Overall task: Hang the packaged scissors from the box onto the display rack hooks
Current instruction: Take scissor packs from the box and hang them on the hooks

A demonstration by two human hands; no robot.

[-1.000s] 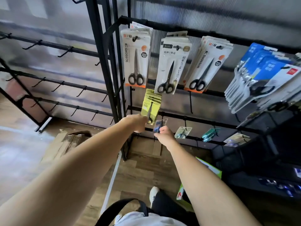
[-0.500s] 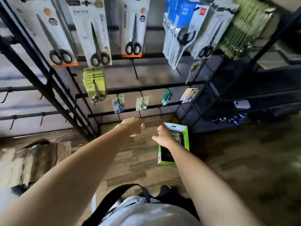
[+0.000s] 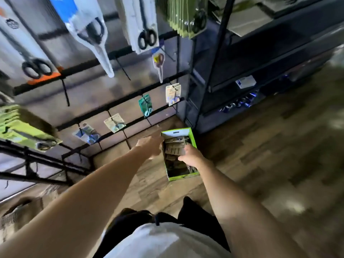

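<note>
Packets of scissors (image 3: pixel 176 148) filled the green box (image 3: pixel 183 175) on the wooden floor (image 3: pixel 260 164), at about one o'clock from the person's body; they looked like a dense stack of flat beige cards, blurred, their print unreadable. The right hand (image 3: pixel 189 155) sat directly over the stack, fingers curled down into the box; whether they had closed on a packet could not be told. The left hand (image 3: pixel 151 147) lay just beside the box wall at its nine o'clock, fingers loosely extended, holding nothing. The box's long axis ran from six to twelve o'clock, toward the display rack (image 3: pixel 119 101); the right hand was judged nearer for the pick. Free hooks (image 3: pixel 123 70) stood at eleven o'clock, well above the box.
</note>
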